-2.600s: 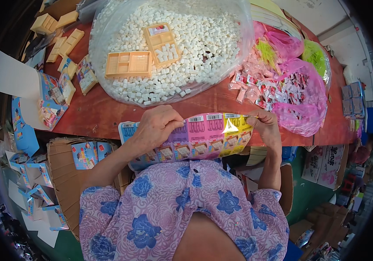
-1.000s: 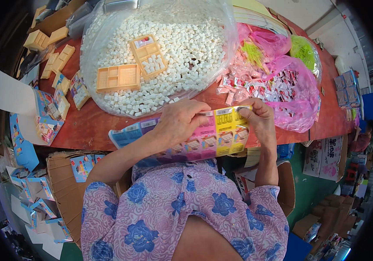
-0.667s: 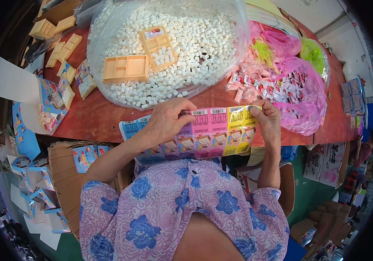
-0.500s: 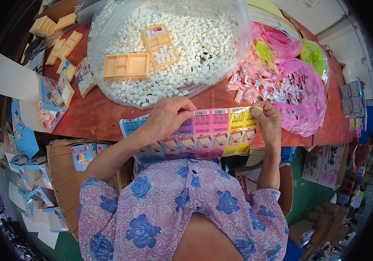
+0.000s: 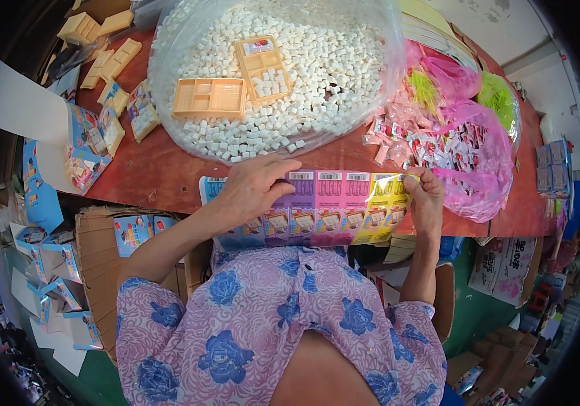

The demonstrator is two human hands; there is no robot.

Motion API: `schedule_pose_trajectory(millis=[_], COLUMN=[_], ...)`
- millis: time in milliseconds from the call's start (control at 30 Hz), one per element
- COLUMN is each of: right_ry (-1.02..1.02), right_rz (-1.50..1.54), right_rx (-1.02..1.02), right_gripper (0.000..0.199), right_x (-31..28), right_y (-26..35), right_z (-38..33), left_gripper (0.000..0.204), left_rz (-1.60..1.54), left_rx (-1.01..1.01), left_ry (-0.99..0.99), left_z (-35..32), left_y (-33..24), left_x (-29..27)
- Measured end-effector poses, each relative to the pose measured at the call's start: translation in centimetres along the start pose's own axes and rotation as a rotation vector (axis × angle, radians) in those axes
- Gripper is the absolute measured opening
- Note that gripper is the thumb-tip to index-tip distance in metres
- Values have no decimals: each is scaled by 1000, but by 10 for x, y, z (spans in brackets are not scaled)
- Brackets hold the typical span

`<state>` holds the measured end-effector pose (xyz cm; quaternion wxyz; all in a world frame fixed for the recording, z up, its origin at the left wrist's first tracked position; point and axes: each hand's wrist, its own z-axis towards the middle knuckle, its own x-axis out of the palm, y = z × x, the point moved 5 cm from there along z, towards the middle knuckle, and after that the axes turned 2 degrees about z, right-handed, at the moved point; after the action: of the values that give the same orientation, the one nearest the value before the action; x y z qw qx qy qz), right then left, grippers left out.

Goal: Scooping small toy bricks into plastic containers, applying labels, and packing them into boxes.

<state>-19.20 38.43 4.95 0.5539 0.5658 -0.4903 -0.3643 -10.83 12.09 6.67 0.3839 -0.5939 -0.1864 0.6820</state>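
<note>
A glossy sheet of printed labels (image 5: 330, 203), in blue, purple, pink and yellow columns, spans the table's near edge in front of me. My right hand (image 5: 425, 189) pinches its upper right corner between thumb and fingers. Across its left part lies my left hand (image 5: 255, 188), thumb on the sheet and forefinger stretched past the top edge, with a gap between them. The palm's underside is hidden. Just beyond is a clear bag of small white marshmallows (image 5: 222, 132). Two tan compartment trays rest on them: one with bare compartments (image 5: 210, 98), one tray (image 5: 263, 68) partly filled with marshmallows.
Right of the bag, pink plastic bags (image 5: 483, 196) hold small sachets (image 5: 449, 145); green strands (image 5: 496, 95) lie behind. Printed boxes (image 5: 87, 145) and tan trays (image 5: 121, 57) crowd the left. Cardboard boxes (image 5: 97, 271) stand below the table's near edge.
The view has shifted slightly, so the scene sits a little further right. My left thumb has moved away from the forefinger. My right hand keeps its pinch on the sheet's corner.
</note>
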Motion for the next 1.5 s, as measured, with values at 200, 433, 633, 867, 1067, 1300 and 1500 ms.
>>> schedule_pose_trajectory(millis=[200, 433, 633, 867, 1067, 1300, 1500], right_ry=[-29, -25, -88, -17, -33, 7, 36], right_rz=[69, 88, 86, 52, 71, 138, 139], right_rx=[-34, -63, -66, -37, -21, 98, 127], right_gripper=[7, 6, 5, 7, 8, 7, 8], right_x=[-5, 9, -4, 7, -10, -21, -15], right_y=[-5, 7, 10, 38, 32, -2, -7], right_z=[4, 20, 9, -16, -11, 11, 23], left_gripper=[24, 21, 23, 20, 14, 13, 13], left_rz=[120, -19, 199, 90, 46, -234, -497], left_rx=[-108, -200, -11, -201, -223, -389, -478], left_ry=[7, 42, -87, 122, 213, 370, 372], left_z=[-9, 11, -8, -24, -25, -16, -11], left_y=[12, 31, 1, -6, 2, 52, 61], left_x=[-17, -36, -49, -57, -65, -52, -39])
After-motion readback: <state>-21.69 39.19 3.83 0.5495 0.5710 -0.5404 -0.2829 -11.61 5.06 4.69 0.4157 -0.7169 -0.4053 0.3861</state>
